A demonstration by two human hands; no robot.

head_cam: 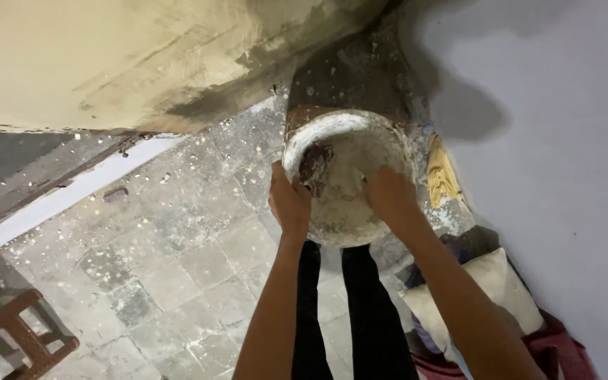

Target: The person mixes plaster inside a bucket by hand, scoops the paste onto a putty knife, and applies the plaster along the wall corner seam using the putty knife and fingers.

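While the left hand (pixel 290 200) grips the near-left rim of the bucket (pixel 346 176), the right hand (pixel 388 193) reaches inside it, fingers hidden, grip unclear.

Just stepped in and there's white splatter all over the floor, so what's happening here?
A person stands on the speckled tile floor, bent over a round white-caked bucket. The left hand grips its near rim, and the right hand reaches inside, against the pale paste. A yellow cloth lies beside the bucket by the wall.
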